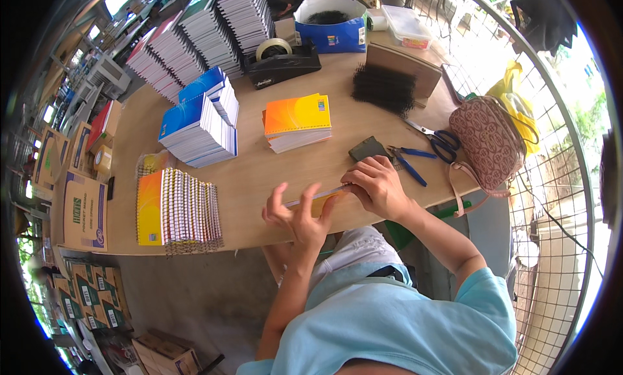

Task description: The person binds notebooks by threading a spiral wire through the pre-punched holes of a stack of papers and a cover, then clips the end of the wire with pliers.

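The worktop (pixel 250 200) spread out ahead of the person (pixel 402 310), with twelve o'clock pointing straight away from the body. From there, a blue-covered stack of books (pixel 201 131) stood at about ten, a row of yellow spiral notebooks (pixel 150 209) between nine and ten, and a smaller orange pile (pixel 298 115) near eleven.

The right hand (pixel 379 187) and left hand (pixel 305 224) were both above the near side of the worktop. A thin notebook (pixel 324 203) with a yellow-orange face lay between them, seen almost edge-on, its long axis running from eight o'clock to two. The right hand was the nearer and firmer one: its fingers were closed in a pinch on the two o'clock end, so the notebook stretched away toward eight. The left hand sat around the opposite end with fingers spread and bent, more open than gripping; its thumb seemed to rest against the yellow face, but contact could not be confirmed.

The right hand partly covered a dark grey-green block (pixel 370 150) toward twelve, its kind unclear. The right fingertips hid the notebook's end and whatever they pinched there. The far face was out of sight, and whether the lower edge touched the worktop was impossible to tell.
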Available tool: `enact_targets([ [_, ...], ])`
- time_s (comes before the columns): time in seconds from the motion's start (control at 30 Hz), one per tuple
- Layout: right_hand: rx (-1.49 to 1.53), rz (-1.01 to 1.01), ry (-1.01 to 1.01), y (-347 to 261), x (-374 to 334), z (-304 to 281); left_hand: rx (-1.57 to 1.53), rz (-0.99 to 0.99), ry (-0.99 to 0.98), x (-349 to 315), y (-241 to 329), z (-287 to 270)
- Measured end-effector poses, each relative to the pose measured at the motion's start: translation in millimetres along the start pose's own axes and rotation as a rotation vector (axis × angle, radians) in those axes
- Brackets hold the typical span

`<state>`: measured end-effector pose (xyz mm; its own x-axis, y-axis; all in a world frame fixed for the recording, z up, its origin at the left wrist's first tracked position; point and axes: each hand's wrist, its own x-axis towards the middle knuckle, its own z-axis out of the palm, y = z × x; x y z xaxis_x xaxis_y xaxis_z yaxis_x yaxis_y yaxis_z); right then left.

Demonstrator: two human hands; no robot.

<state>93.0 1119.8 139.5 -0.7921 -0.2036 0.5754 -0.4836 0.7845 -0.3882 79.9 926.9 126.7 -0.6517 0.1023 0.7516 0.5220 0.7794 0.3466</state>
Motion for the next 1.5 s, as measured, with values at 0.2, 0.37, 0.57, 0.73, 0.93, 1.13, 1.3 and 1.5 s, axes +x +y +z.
enact_targets([
  [0.2, -0.052, -0.029, -0.054, 8.6, 9.7, -8.7, 0.041, 0.078, -0.261, 5.4, -4.9, 9.5],
  [0.37, -0.274, 0.379, 0.172, 37.2, -18.0, -40.8, 0.049, -0.036, -0.253, 11.0, -22.6, 6.0],
  [0.57, -0.687, 0.423, 0.003, 84.2, -97.5, -40.8, 0.04, -0.043, -0.232, 15.2, -27.5, 10.5],
  [0.73, -0.1, 0.509, 0.348, 32.5, -65.6, -52.5, 0.087, -0.054, -0.244, 11.7, -24.0, 4.8],
  [0.93, 0.053, 0.42, -0.068, -25.9, -37.8, -28.9, 0.097, -0.025, -0.233, 9.4, -16.6, 4.3],
  [1.13, -0.119, 0.411, -0.017, -35.0, -33.1, -5.8, 0.106, -0.014, -0.23, 6.7, -14.0, 2.5],
  [1.3, -0.17, 0.43, -0.024, -39.4, -31.6, 0.1, 0.09, -0.013, -0.244, 5.7, -13.7, 0.6],
  [1.5, -0.202, 0.419, -0.027, -42.5, -27.0, -5.7, 0.1, 0.016, -0.217, 1.1, -14.2, 1.9],
])
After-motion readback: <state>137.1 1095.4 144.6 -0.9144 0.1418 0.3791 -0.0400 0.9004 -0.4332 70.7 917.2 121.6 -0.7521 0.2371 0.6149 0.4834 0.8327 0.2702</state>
